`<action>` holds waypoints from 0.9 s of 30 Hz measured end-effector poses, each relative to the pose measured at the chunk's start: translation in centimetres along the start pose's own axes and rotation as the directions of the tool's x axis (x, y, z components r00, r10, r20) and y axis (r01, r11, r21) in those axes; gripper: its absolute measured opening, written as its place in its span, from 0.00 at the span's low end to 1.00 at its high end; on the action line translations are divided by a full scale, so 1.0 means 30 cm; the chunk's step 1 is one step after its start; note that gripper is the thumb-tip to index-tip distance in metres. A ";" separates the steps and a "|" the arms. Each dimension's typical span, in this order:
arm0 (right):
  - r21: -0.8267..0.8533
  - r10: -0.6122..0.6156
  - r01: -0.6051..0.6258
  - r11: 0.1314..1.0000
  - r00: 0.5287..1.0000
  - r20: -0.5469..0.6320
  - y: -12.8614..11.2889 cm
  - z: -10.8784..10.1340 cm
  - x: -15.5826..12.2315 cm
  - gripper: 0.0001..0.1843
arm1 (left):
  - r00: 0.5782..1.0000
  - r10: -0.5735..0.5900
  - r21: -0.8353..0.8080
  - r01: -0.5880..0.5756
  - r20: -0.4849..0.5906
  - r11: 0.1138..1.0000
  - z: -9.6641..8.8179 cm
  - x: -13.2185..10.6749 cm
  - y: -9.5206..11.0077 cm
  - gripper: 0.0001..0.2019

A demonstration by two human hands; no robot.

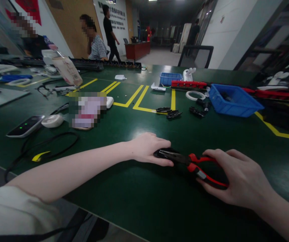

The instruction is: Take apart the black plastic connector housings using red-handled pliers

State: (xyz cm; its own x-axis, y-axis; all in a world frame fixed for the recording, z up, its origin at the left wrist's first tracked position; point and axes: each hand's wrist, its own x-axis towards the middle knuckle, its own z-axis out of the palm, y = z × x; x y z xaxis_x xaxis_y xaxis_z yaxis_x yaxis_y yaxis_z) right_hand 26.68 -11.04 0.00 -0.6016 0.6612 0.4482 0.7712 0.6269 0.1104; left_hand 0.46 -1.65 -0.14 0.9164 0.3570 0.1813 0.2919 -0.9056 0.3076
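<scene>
My left hand (149,148) reaches in over the green table and pinches a small glossy black part (162,153) between thumb and fingers. Red-and-black pliers (194,163) point left, with their dark jaws meeting the part; where exactly they grip it cannot be made out. Around the spread red handles is my right hand (242,178), closed on them with the fingers on the far handle and the thumb on the near one. Farther off lie several similar black pieces (174,114), and a blue bin (235,102) holds some dark parts.
A phone (90,112), a white tape roll (52,121) and a black cable (68,134) lie to the left. A bottle (67,69) stands behind them. Toward the back are a smaller blue bin (170,79), a white ring (195,95) and red strips (189,84). People are beyond the table.
</scene>
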 end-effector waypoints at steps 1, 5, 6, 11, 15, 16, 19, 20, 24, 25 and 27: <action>-0.012 -0.014 0.014 1.000 1.000 -0.015 0.002 0.004 -0.002 0.24 | 1.000 0.003 -0.001 -0.003 0.000 1.000 0.000 0.001 0.000 0.20; -0.045 -0.069 0.067 0.997 0.997 -0.044 0.011 0.021 -0.006 0.24 | 1.000 -0.002 -0.008 0.002 -0.007 1.000 0.000 0.001 0.001 0.19; -0.051 -0.081 0.079 0.996 0.996 -0.047 0.011 0.024 -0.007 0.25 | 1.000 -0.008 -0.010 0.008 -0.009 1.000 -0.001 0.000 0.001 0.19; -0.001 -0.016 0.016 1.000 1.000 -0.010 0.001 0.037 -0.010 0.24 | 0.998 -0.067 -0.014 0.067 -0.007 0.998 0.001 -0.002 0.001 0.18; 0.081 0.096 -0.098 0.992 0.995 0.034 -0.009 0.049 -0.023 0.23 | 0.995 -0.103 -0.017 0.103 -0.012 0.995 0.004 -0.003 0.001 0.19; 0.105 0.119 -0.123 0.987 0.992 0.048 -0.012 0.051 -0.027 0.23 | 0.994 -0.112 -0.018 0.112 -0.013 0.994 0.004 -0.003 0.001 0.19; 0.159 0.186 -0.199 0.967 0.978 0.093 -0.024 0.051 -0.031 0.23 | 0.991 -0.130 -0.007 0.130 -0.008 0.992 0.004 -0.003 0.002 0.19; 0.169 0.209 -0.225 0.960 0.972 0.105 -0.029 0.048 -0.031 0.23 | 0.991 -0.135 0.003 0.135 -0.007 0.991 0.004 -0.003 0.003 0.19; 0.185 0.267 -0.289 0.939 0.954 0.133 -0.045 0.036 -0.024 0.22 | 0.990 -0.141 0.010 0.141 -0.002 0.990 0.003 -0.004 0.003 0.19; 0.180 0.263 -0.283 0.942 0.956 0.129 -0.047 0.033 -0.022 0.22 | 0.990 -0.138 0.006 0.138 -0.003 0.990 0.003 -0.005 0.002 0.19; 0.156 0.234 -0.249 0.956 0.966 0.107 -0.048 0.027 -0.019 0.23 | 0.991 -0.136 0.005 0.136 -0.007 0.991 0.004 -0.008 0.001 0.19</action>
State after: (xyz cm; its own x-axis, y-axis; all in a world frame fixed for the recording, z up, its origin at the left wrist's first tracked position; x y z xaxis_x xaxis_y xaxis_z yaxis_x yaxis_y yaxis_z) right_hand 25.74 -11.98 -1.14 -0.4232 0.8295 0.3644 0.8544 0.4992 -0.1442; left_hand 0.29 -1.78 -0.28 0.8663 0.4782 0.1445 0.4151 -0.8500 0.3243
